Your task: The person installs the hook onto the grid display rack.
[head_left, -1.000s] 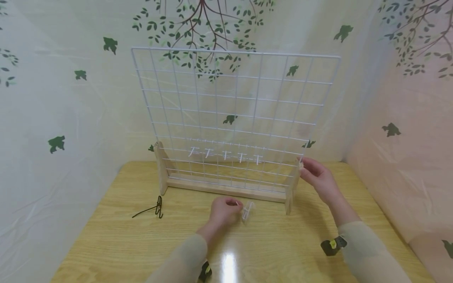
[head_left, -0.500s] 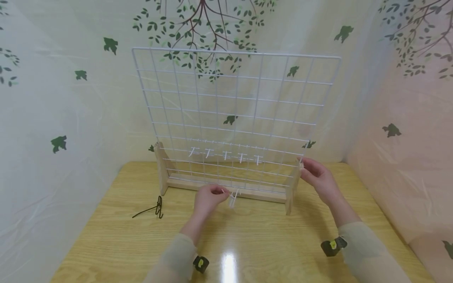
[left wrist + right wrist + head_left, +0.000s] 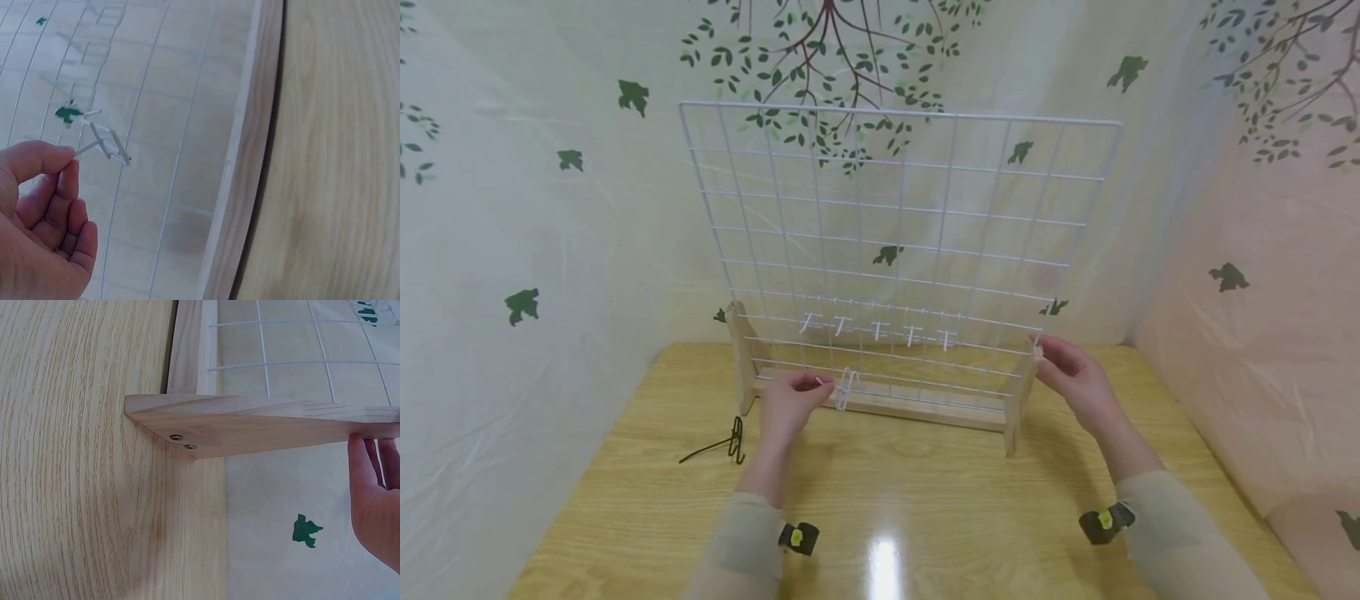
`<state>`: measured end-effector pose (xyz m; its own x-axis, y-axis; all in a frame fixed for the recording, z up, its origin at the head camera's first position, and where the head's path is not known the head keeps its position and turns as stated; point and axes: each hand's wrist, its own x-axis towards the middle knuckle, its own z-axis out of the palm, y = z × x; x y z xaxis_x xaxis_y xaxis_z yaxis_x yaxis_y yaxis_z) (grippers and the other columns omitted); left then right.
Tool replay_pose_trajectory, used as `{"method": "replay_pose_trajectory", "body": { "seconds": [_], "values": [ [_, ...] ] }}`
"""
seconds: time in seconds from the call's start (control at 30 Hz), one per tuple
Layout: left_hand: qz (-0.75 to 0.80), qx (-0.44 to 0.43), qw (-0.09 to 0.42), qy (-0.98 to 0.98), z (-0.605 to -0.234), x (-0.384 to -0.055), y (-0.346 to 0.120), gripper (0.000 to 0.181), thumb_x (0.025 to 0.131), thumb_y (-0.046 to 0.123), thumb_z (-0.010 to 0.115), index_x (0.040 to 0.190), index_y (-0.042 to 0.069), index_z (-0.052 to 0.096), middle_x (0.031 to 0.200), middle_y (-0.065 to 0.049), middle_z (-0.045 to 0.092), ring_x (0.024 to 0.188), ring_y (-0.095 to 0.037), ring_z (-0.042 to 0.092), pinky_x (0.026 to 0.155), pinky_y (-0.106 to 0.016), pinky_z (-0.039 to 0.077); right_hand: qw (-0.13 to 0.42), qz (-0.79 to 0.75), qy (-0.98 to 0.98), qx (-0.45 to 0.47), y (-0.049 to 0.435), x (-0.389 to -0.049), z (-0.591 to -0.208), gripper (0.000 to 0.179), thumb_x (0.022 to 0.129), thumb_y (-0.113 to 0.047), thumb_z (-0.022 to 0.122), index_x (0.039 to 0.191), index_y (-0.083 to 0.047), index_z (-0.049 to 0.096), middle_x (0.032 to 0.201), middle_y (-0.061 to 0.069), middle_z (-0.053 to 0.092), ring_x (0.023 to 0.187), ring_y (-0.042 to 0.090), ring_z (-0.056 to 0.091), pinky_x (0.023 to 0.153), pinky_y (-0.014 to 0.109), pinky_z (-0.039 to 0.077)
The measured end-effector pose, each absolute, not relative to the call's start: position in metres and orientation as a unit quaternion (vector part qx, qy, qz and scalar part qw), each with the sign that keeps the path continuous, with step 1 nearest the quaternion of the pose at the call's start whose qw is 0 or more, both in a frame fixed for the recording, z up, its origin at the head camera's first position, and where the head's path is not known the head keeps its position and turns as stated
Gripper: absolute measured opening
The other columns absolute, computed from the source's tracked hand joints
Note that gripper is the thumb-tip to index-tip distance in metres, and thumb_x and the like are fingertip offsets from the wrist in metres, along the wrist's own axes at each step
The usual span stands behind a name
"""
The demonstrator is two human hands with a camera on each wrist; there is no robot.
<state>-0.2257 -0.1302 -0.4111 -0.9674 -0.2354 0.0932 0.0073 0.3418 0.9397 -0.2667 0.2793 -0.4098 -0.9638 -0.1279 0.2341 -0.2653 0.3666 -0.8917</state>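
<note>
A white wire grid panel (image 3: 902,109) stands upright in a wooden base (image 3: 917,412). My left hand (image 3: 793,404) pinches the straight prong of a white display hook (image 3: 107,142) between thumb and forefinger, its other fingers curled loosely. The hook's bracket end points away from the fingertips, in front of the lower left part of the panel. At the right, my right hand (image 3: 1078,379) holds the top of the wooden side post (image 3: 250,431) between thumb and fingers. Several white hooks (image 3: 877,331) hang in a row on the lower part of the panel.
A black wire hook (image 3: 736,440) lies on the wood-grain table (image 3: 925,508), left of the base. The left side post (image 3: 742,358) rises just beyond my left hand. Behind the panel hangs a pale curtain (image 3: 580,250) printed with leaves and branches.
My left hand has lifted the white hook from the table's middle and carried it leftward and up to the panel's lower left. The right hand has stayed on the post.
</note>
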Motion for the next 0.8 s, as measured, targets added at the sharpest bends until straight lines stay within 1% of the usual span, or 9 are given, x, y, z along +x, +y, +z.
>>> {"method": "replay_pose_trajectory", "body": {
  "seconds": [0.1, 0.3, 0.47, 0.6, 0.7, 0.8],
  "values": [
    [-0.572, 0.077, 0.122, -0.807, -0.404, -0.226, -0.142, 0.014, 0.085, 0.008, 0.074, 0.094, -0.002, 0.073, 0.086, -0.006, 0.070, 0.084, -0.021, 0.061, 0.075, -0.032, 0.045, 0.064, 0.555, -0.820, 0.123, 0.279, -0.267, -0.410, 0.051, 0.101, -0.025, 0.060, 0.144, -0.001, 0.047, 0.140, 0.025, 0.050, 0.110, -0.003, 0.053, 0.088, 0.012, 0.045],
    [-0.549, 0.115, 0.163, -0.812, -0.396, -0.229, -0.163, 0.018, 0.085, 0.015, 0.076, 0.096, 0.001, 0.074, 0.091, -0.007, 0.071, 0.088, -0.020, 0.060, 0.077, -0.032, 0.045, 0.062, 0.553, -0.822, 0.120, 0.279, -0.266, -0.409, 0.053, 0.100, -0.026, 0.060, 0.145, -0.001, 0.046, 0.141, 0.021, 0.050, 0.111, -0.002, 0.052, 0.088, 0.012, 0.045],
    [-0.550, 0.141, 0.199, -0.799, -0.386, -0.232, -0.174, 0.019, 0.085, 0.017, 0.076, 0.095, 0.001, 0.074, 0.087, -0.002, 0.071, 0.083, -0.016, 0.058, 0.072, -0.027, 0.045, 0.056, 0.550, -0.826, 0.114, 0.279, -0.265, -0.408, 0.055, 0.101, -0.029, 0.059, 0.146, -0.001, 0.044, 0.142, 0.023, 0.048, 0.112, 0.000, 0.051, 0.088, 0.012, 0.045],
    [-0.551, 0.161, 0.222, -0.788, -0.376, -0.233, -0.179, 0.020, 0.084, 0.016, 0.076, 0.096, 0.000, 0.074, 0.082, 0.003, 0.069, 0.081, -0.013, 0.056, 0.068, -0.023, 0.043, 0.058, 0.555, -0.822, 0.117, 0.279, -0.266, -0.409, 0.055, 0.101, -0.028, 0.059, 0.144, 0.002, 0.044, 0.141, 0.024, 0.049, 0.111, -0.001, 0.052, 0.088, 0.012, 0.045],
    [-0.565, 0.178, 0.227, -0.773, -0.369, -0.235, -0.182, 0.020, 0.084, 0.016, 0.076, 0.097, 0.001, 0.074, 0.081, 0.006, 0.067, 0.081, -0.012, 0.056, 0.069, -0.022, 0.043, 0.061, 0.560, -0.817, 0.121, 0.279, -0.267, -0.410, 0.053, 0.101, -0.025, 0.059, 0.144, 0.003, 0.044, 0.140, 0.024, 0.050, 0.110, -0.003, 0.053, 0.088, 0.013, 0.046],
    [-0.571, 0.186, 0.237, -0.764, -0.362, -0.237, -0.185, 0.021, 0.084, 0.016, 0.076, 0.098, 0.001, 0.074, 0.081, 0.005, 0.067, 0.081, -0.013, 0.056, 0.072, -0.024, 0.043, 0.062, 0.564, -0.815, 0.122, 0.278, -0.268, -0.410, 0.052, 0.101, -0.023, 0.059, 0.143, 0.003, 0.045, 0.140, 0.024, 0.050, 0.109, -0.004, 0.053, 0.088, 0.013, 0.046]
  ]
}}
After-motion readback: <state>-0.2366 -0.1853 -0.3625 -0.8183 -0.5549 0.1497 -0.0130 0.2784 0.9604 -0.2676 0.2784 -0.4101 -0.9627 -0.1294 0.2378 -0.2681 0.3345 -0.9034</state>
